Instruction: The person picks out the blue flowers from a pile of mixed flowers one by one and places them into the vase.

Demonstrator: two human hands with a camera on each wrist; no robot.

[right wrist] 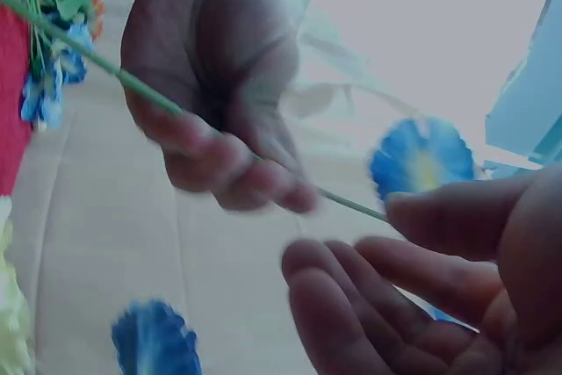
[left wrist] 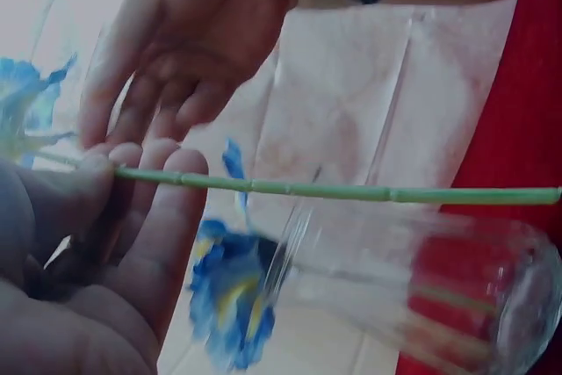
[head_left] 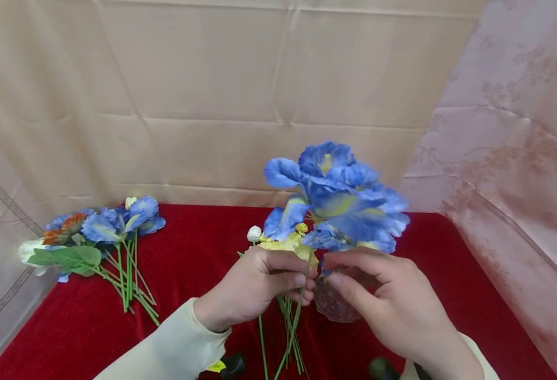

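Note:
In the head view my left hand (head_left: 259, 282) pinches the green stem of a blue artificial flower (head_left: 330, 184) between thumb and fingers, its bloom raised in front of me. The bare stem (left wrist: 351, 191) runs out past the left fingertips in the left wrist view. My right hand (head_left: 397, 301) is close beneath the bloom, fingers loosely bent and spread from the thumb. Its thumb lies by the stem in the right wrist view. Behind the hands stands a clear glass vase (head_left: 337, 309), partly hidden. Another blue flower (left wrist: 233, 305) shows at the vase's mouth in the left wrist view.
Yellow flowers (head_left: 288, 245) and a white bud (head_left: 254, 233) lie behind my left hand, their stems pointing towards me. A pile of blue, orange and white flowers (head_left: 102, 232) lies at the left of the red cloth (head_left: 202, 232). Draped fabric (head_left: 211, 105) encloses the table.

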